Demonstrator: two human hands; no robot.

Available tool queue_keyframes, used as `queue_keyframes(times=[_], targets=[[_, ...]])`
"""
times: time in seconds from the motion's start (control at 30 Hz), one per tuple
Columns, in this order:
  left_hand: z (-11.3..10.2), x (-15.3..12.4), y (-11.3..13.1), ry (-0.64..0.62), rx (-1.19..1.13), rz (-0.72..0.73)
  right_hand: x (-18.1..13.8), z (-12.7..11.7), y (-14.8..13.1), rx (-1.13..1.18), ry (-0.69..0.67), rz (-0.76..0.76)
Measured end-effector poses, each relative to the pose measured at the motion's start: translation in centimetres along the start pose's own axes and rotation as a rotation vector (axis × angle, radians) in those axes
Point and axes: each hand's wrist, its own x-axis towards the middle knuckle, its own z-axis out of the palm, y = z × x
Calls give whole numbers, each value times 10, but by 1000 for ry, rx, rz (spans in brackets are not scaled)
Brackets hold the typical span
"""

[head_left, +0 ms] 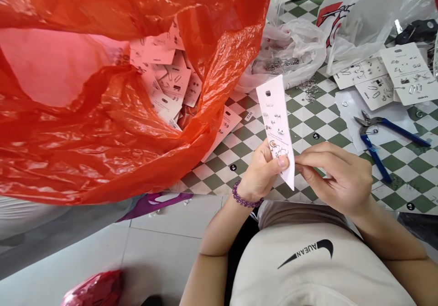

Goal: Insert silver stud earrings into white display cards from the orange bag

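My left hand (263, 166) grips a white earring card (275, 125) by its lower end, thumb on the front. Small studs and hoops sit in rows on the card, which tilts up above the table edge. Close by on the right, my right hand (337, 173) pinches thumb and forefinger together at the card's back edge; what is between the fingertips is too small to make out. A large red plastic bag (102, 160) lies open at the left, with many similar earring cards (171, 82) inside it.
Blue-handled pliers (372, 128) lie open on a clear plastic sheet at the right. Beyond them are more earring cards (409, 73). White plastic bags (294, 45) and a small heap of metal pieces (310, 89) sit farther back on the checkered tablecloth (328, 128).
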Motion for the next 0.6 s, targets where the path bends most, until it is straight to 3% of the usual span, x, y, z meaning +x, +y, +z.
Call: queue_keyframes(times=[0.27,0.6], targets=[[2,1,-1,19,-15,42,-1,5,2,-50,32,-20],[4,0,-3,-17,-68,70,-2,13,1,78,98,47]])
